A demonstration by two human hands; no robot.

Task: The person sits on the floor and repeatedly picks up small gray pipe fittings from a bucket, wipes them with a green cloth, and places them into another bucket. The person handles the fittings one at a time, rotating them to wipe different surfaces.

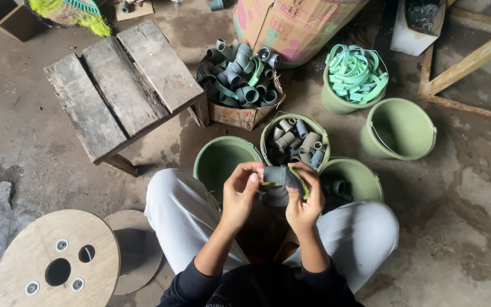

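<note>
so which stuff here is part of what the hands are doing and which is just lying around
In use: left hand, right hand, grey pipe elbow, scouring pad, bucket of fittings, box of fittings.

Lying about: wooden stool, cable spool, empty bucket.

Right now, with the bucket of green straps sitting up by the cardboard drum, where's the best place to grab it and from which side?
Probably the rim of the strap bucket, taken from above on its near-left edge. The bucket stands upright, and the green straps pile over the far and right edges, leaving that stretch of rim bare. Its wire handle cannot be made out clearly, so the rim is the safer hold.
</note>
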